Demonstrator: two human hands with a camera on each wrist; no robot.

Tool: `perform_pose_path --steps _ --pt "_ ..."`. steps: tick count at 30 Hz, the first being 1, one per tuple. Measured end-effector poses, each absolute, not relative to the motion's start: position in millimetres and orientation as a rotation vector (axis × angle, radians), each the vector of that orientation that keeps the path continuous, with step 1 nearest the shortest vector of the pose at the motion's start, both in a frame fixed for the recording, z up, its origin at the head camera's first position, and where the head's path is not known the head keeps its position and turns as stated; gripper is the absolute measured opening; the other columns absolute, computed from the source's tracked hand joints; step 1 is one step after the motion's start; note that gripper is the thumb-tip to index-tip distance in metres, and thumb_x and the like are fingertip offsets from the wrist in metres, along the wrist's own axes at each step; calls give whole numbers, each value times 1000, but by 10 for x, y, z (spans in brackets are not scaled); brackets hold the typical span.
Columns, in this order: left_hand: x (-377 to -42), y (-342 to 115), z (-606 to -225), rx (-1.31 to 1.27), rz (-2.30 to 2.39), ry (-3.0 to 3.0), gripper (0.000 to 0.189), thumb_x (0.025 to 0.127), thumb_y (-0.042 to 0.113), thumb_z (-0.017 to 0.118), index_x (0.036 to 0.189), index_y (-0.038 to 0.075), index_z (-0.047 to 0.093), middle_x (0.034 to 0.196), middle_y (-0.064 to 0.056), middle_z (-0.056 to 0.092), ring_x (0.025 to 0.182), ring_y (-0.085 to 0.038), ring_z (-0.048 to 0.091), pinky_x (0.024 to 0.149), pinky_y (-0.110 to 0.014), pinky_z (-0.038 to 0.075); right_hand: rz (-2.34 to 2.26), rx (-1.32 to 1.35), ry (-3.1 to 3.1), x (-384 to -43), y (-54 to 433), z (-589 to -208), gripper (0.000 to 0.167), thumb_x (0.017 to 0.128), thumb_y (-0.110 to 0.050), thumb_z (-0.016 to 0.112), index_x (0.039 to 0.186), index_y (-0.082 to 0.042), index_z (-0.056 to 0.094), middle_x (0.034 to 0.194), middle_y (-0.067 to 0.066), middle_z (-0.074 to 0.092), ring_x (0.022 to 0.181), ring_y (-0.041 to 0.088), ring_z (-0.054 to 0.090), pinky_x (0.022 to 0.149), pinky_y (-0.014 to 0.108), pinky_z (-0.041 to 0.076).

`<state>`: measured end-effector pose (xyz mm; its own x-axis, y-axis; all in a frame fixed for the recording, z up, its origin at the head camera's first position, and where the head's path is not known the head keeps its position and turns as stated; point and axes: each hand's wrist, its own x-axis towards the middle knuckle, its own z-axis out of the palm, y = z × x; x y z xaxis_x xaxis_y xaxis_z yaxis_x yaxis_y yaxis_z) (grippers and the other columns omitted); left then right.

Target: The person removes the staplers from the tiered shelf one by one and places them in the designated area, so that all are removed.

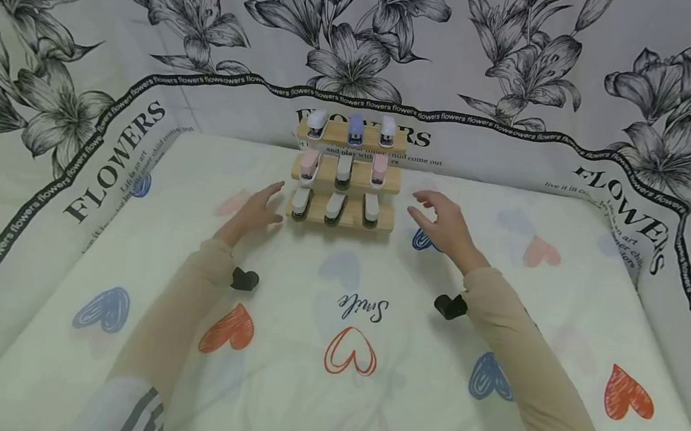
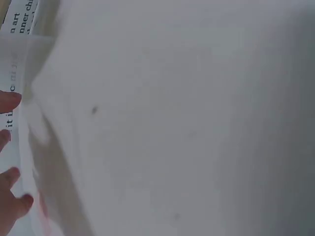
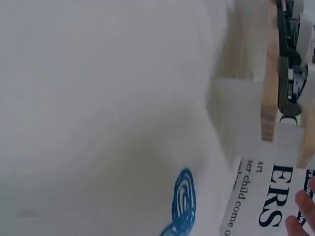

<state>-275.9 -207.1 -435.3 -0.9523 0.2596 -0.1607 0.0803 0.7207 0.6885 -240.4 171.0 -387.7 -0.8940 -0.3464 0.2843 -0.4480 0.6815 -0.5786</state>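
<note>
A tiered wooden rack [image 1: 342, 224] stands toward the back of the bed-like surface, with small staplers in three rows. On its top tier a purple stapler [image 1: 356, 129] sits between two white ones. Pink staplers [image 1: 309, 164] flank a pale grey one [image 1: 343, 171] in the middle row, and pale staplers with dark bases [image 1: 335, 208] fill the bottom row. My left hand [image 1: 253, 212] is just left of the rack, fingers spread and holding nothing. To the right, my right hand [image 1: 446, 228] hovers apart from the rack with loosely bent, empty fingers.
A white cloth with printed hearts [image 1: 351, 351] covers the surface. Behind it hangs a flower-printed curtain [image 1: 362, 68] with a black lettered band. Black heart-shaped patches [image 1: 450, 306] show beside both forearms.
</note>
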Motion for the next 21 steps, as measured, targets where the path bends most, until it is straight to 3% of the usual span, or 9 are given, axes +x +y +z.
perform_pose_path --steps 4,8,14,21 --pt "-2696 -1979 -4452 181 1071 2679 80 80 20 66 142 9 17 145 -23 11 130 -41 -5 95 -64 -5 1102 855 -2665 -2403 1511 -4021 48 85 -23 62 128 -8 48 123 11 49 112 27 44 94 43 34" --pt "-2648 -1912 -4521 161 1166 2688 80 78 28 68 142 11 22 145 -17 14 132 -35 -5 93 -62 -13 1166 927 -2684 -2433 1360 -4131 57 83 -28 64 134 -15 42 126 10 44 117 25 38 97 43 30" --pt "-2556 -1863 -4621 250 1145 2685 68 82 26 62 138 6 29 142 -17 26 132 -32 5 92 -60 -16 1244 890 -2719 -2374 1244 -4284 57 84 -28 62 134 -12 41 124 13 41 116 28 35 96 44 29" --pt "-2540 -1817 -4632 254 1050 2666 68 83 42 58 136 6 35 143 -17 21 133 -27 -1 93 -57 -18 1251 836 -2649 -2363 1216 -4346 57 84 -21 63 134 -7 40 122 17 43 115 31 34 96 44 29"
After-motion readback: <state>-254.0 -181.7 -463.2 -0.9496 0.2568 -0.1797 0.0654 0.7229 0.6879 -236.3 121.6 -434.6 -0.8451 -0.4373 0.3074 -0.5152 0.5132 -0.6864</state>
